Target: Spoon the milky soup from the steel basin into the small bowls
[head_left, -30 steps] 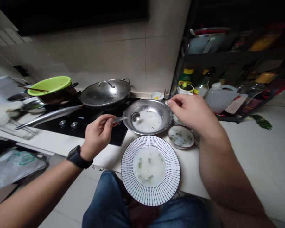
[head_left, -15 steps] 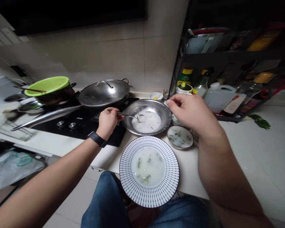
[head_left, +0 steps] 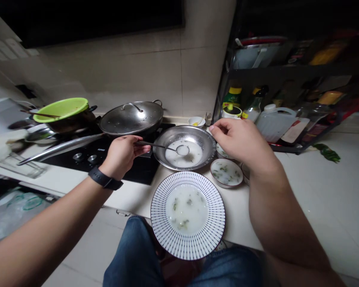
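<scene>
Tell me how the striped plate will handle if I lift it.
The striped plate looks ceramic, so it's probably fairly heavy for its size and likely to chip or break if knocked. Its wide, shallow shape suggests the milky liquid would slop easily if it tilts.

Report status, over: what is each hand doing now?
Left hand, metal spoon over steel bowl. Right hand pinched by rim, nothing visible. Nothing in way.
</scene>
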Motion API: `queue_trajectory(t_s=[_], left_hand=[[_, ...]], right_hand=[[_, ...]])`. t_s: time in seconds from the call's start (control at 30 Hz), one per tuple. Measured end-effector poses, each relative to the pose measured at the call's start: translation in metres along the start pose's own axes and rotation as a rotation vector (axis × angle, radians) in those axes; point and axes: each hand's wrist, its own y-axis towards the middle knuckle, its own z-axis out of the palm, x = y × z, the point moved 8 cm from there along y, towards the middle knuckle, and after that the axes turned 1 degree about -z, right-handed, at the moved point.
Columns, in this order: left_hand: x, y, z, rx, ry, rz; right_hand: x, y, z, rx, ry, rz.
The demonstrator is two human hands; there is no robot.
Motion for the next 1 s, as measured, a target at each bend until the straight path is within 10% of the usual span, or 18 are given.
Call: queue_trajectory(t_s=[0.27, 0.7, 1.0], left_hand=[[-0.03, -0.032, -0.021, 0.074, 0.013, 0.031], [0.004, -0.099, -0.051, 0.155, 0.148, 0.077], [-0.012, -0.189, -0.049, 0.543, 0.718, 1.013]], right_hand=[[0.0, 0.0, 0.0, -0.011, 0.008, 0.002], [0.002, -0.001, 0.0, -0.005, -0.018, -0.005], [0.002, -0.001, 0.001, 0.003, -0.024, -0.005]])
